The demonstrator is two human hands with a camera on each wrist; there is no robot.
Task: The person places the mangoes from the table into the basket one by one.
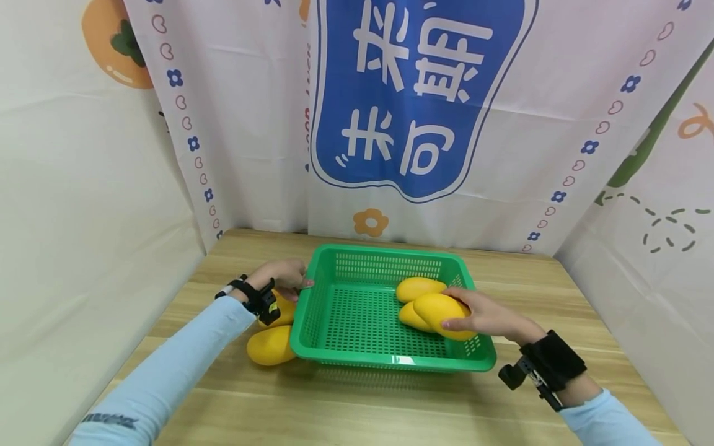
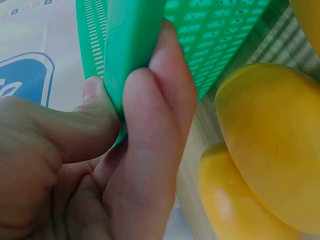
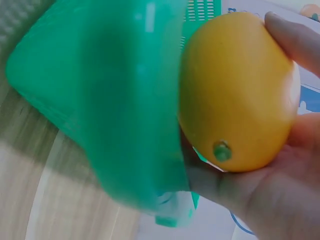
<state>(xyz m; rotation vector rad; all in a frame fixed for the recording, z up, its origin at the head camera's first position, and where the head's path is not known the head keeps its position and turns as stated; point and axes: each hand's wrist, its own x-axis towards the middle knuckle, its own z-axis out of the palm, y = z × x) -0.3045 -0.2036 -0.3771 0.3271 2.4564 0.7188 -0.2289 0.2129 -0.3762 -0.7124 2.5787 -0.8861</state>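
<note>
The left hand point(image 1: 286, 277) pinches the rim of the green perforated plastic basket point(image 1: 357, 257); the right hand point(image 1: 484, 316) grasps 1 smooth yellow mango point(image 1: 443, 311) above it.

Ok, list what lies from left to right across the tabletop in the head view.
Left hand gripping the basket's rim → yellow mangoes on the wooden table → green perforated plastic basket → yellow mangoes lying inside it → right hand holding a yellow mango over the basket's right side.
</note>
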